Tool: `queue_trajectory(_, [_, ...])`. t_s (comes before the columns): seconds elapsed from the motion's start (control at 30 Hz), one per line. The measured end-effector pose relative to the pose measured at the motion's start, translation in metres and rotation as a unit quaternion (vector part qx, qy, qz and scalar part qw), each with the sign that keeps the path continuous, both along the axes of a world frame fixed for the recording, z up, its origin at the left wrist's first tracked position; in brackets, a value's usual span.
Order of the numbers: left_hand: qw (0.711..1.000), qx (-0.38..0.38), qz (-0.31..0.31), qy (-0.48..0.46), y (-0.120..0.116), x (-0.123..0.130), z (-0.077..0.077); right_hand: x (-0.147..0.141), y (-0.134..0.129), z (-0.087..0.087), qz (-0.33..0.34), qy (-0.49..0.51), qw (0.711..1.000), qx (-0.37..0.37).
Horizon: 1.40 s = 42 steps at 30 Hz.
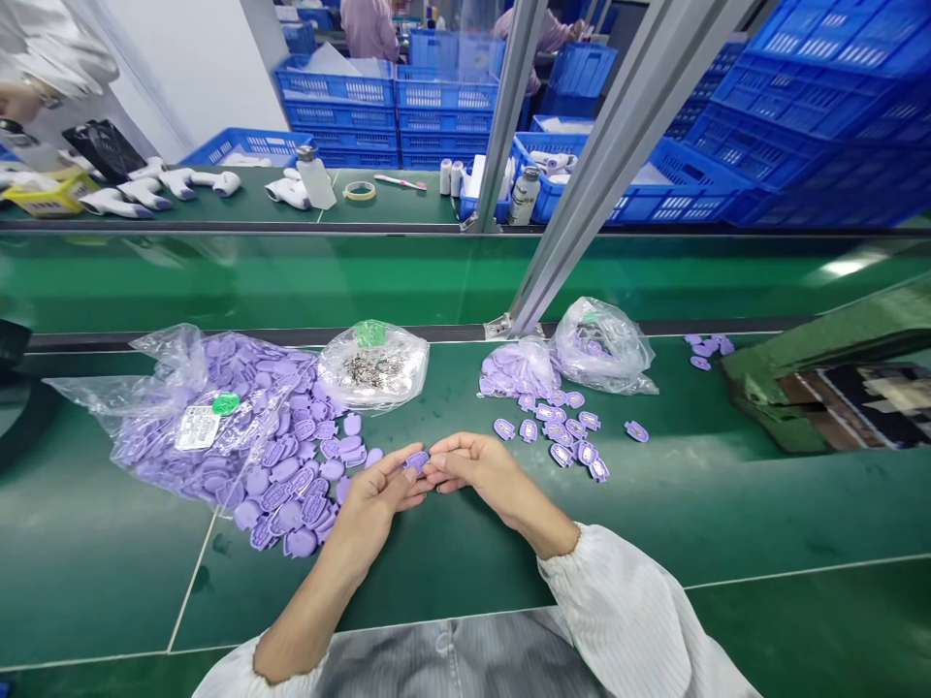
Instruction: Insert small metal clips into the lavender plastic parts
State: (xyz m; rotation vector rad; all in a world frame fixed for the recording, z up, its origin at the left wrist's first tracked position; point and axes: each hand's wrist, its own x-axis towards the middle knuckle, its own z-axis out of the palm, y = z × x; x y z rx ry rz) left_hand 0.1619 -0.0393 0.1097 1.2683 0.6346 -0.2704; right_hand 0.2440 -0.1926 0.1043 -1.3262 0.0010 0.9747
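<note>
Between the fingers of my left hand (378, 499) is a small purple plastic part (416, 461), held just above the green table. My right hand (476, 470) meets it from the right, its thumb and fingertips pinched together at the part's edge; whether a tiny piece sits in that pinch is hidden. Left of my hands, many like purple parts (298, 485) spill from a clear plastic bag (156, 427). Behind my hands lies a bag of small metal pieces (374, 368). Several purple parts with metal pieces in them (574, 436) lie to the right.
Two more clear bags, one with purple parts (518, 368) and a looser one (603, 349), stand behind the right group. A green metal machine (821, 368) is at far right. A grey metal post (582, 184) rises from the table's back edge. Beyond are blue crates (335, 97) and co-workers.
</note>
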Motion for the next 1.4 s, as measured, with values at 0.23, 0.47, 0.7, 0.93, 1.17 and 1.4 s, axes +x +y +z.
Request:
queue_trajectory(0.23, [1.000,0.000,-0.019,-0.016,0.001,-0.001,-0.004,-0.005,0.004,-0.002,-0.033,-0.009,0.999,0.002])
queue_trajectory(0.47, [1.000,0.014,-0.014,-0.011,-0.001,0.000,-0.004,-0.008,0.008,-0.002,-0.001,0.003,1.000,-0.028])
queue_trajectory(0.7, [0.999,0.010,-0.025,-0.021,0.001,-0.002,-0.008,-0.011,0.016,-0.005,-0.018,-0.014,0.998,-0.063])
queue_trajectory(0.93, [1.000,0.004,-0.019,-0.022,0.001,-0.003,-0.011,-0.013,0.016,-0.005,-0.012,-0.028,0.997,-0.069])
queue_trajectory(1.17, [0.999,0.013,-0.033,-0.028,0.000,-0.002,-0.009,-0.011,0.013,-0.007,0.001,-0.022,0.998,-0.061])
queue_trajectory(1.4, [0.998,0.029,-0.032,-0.039,0.000,-0.003,-0.013,-0.016,0.015,-0.007,-0.007,-0.072,0.994,-0.087])
